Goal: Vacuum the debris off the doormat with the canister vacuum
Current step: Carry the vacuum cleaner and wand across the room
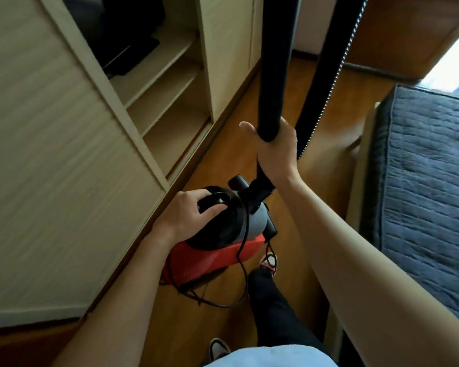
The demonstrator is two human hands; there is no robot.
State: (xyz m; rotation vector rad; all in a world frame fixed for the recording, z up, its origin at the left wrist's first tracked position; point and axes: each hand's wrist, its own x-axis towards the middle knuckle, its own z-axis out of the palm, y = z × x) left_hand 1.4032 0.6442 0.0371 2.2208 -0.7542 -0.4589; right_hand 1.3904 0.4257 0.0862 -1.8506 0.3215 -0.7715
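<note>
The task seems to be only at its beginning. The left hand is curled round the black carry handle on top of the red canister vacuum, which is low over the wooden floor, between the cupboard and the bed. The right hand grasps the black wand, beside the hose. No doormat and no debris are in view, so in my judgement all the vacuuming is left to do.
</note>
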